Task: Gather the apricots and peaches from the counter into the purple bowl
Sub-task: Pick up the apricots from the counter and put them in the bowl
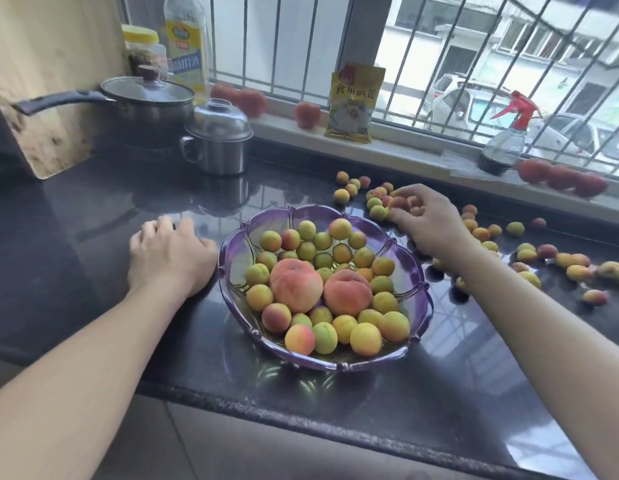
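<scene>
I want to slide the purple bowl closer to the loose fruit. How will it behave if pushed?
The purple bowl looks like rigid glass, so it should slide without flexing, and probably easily on the glossy counter. Heaped with apricots and two peaches, it is likely heavy. A sudden shove might roll fruit over the low rim.

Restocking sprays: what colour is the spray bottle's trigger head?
Red, on the spray bottle in the head view.
</scene>
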`<state>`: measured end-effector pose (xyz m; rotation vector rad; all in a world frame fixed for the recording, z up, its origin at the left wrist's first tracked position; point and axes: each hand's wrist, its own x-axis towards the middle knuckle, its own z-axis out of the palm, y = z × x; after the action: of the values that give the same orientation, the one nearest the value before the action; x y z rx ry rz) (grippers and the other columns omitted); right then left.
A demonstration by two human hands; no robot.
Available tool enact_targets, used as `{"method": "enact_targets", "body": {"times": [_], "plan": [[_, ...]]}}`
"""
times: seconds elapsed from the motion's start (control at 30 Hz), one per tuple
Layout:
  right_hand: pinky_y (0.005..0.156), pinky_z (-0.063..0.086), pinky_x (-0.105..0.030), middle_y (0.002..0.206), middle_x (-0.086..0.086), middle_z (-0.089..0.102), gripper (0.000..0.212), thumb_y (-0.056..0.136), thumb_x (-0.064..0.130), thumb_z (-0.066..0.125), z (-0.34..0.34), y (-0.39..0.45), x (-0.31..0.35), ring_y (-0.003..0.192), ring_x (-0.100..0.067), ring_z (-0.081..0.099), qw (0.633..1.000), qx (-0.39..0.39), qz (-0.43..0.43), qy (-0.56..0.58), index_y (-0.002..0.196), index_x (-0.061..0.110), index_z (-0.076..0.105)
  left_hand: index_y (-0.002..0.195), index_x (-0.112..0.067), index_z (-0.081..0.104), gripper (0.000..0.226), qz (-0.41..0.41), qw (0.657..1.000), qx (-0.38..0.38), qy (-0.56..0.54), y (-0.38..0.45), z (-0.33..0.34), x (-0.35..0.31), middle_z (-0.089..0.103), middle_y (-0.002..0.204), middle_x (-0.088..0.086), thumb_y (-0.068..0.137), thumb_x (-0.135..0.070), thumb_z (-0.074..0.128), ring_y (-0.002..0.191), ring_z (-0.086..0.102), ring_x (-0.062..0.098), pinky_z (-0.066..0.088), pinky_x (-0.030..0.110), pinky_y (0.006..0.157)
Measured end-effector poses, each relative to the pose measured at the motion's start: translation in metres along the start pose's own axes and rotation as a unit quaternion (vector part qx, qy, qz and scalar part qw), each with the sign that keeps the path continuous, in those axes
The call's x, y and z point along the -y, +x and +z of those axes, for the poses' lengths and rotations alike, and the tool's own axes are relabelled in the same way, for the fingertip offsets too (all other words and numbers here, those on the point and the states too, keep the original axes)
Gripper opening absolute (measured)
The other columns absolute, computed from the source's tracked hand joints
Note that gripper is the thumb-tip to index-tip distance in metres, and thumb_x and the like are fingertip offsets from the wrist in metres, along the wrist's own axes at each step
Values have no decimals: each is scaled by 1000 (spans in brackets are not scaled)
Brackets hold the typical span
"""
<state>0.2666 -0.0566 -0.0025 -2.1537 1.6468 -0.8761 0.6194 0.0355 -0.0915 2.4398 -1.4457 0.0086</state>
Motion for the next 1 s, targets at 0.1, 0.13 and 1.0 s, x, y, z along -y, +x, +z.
{"method": "enact_targets", "body": {"times": [0.1, 0.13, 1.0], "plan": [[76, 59, -22, 106, 2, 70, 24, 98, 24, 65, -21, -39, 54, 89, -16, 71, 984, 61, -19, 167, 122, 21, 67, 127, -9, 60, 40, 0, 1000, 1, -4, -1, -1, 0, 56, 141, 24, 101, -33, 42, 135, 45, 42, 33, 50, 114], [78, 58, -20, 107, 3, 72, 24, 96, 19, 68, -26, -53, 67, 91, -13, 72, 977, 104, -37, 180, 120, 22, 69, 128, -9, 61, 41, 0, 1000, 1, -6, -1, -1, 1, 56, 141, 24, 102, -34, 42, 135, 45, 42, 33, 50, 115], [83, 41, -15, 102, 24, 61, 12, 92, 39, 72, -9, -104, 83, 101, -4, 58, 886, 401, -224, -65, 103, 37, 71, 127, -10, 63, 42, 0, 1000, -4, -21, 0, 1, 2, 55, 143, 23, 101, -34, 41, 135, 45, 41, 33, 49, 117]]}}
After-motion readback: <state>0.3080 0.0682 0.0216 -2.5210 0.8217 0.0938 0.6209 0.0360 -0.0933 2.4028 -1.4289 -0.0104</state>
